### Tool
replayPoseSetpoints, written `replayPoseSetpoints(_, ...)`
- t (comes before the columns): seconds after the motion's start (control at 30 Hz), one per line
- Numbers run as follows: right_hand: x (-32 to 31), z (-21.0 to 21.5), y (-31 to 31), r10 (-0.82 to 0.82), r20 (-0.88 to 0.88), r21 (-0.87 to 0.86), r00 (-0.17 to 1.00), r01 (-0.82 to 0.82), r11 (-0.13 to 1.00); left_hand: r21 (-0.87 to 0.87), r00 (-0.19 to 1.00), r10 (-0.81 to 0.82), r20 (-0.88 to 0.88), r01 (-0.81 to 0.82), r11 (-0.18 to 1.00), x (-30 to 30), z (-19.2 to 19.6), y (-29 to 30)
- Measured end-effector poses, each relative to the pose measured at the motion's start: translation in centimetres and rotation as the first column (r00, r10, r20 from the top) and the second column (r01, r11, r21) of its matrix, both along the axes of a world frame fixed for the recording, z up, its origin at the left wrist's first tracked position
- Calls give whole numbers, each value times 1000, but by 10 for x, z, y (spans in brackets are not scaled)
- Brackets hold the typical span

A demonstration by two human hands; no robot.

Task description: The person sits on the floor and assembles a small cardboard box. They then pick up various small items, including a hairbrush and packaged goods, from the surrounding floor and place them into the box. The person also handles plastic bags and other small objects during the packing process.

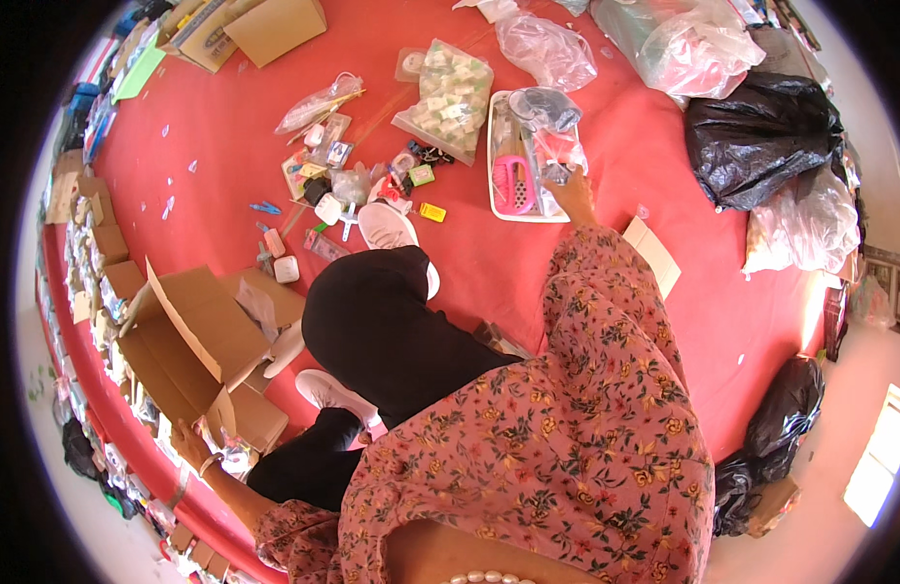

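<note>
Fingers [565,181] of the right hand [572,190] curled down into the white tray [496,209], on a clear packet [552,146]; can't tell if pinched shut or just touching.

Step looks like picking small packaged goods from the tray, which sits on the red mat [226,117] ahead of the knees, pink comb-like item [513,183] just left of the hand. Left hand [189,440] is far back-left, at the flap edge of the open cardboard box [192,336]; grip not readable. Next move likely needs a firm pinch on slippery film, then a long carry across the body to the box.
</note>
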State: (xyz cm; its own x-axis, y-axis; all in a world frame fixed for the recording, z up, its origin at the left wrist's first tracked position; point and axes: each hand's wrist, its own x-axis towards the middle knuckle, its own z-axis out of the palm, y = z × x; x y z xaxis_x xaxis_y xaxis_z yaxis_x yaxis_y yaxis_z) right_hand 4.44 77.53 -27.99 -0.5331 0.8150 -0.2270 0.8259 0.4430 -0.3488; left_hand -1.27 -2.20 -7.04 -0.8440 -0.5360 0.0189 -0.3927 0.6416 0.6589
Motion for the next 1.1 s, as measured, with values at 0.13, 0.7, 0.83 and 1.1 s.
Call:
replayPoseSetpoints(0.13,-26,-19,-12,-83,173,166,982,54,985,21,1000,23,-11,-23,1000,-1,-9,-21)
replayPoseSetpoints(0.7,-49,-11,36,64,140,144,988,-85,986,148,996,79,51,-86,985,0,2,-8)
replayPoseSetpoints(0.83,-54,-26,7,113,223,356,968,-188,915,102,991,105,87,-114,988,-1,-3,-15)
replayPoseSetpoints(1.1,-52,-39,67,156,-155,-68,975,-168,983,152,993,99,64,-108,983,8,4,-5)
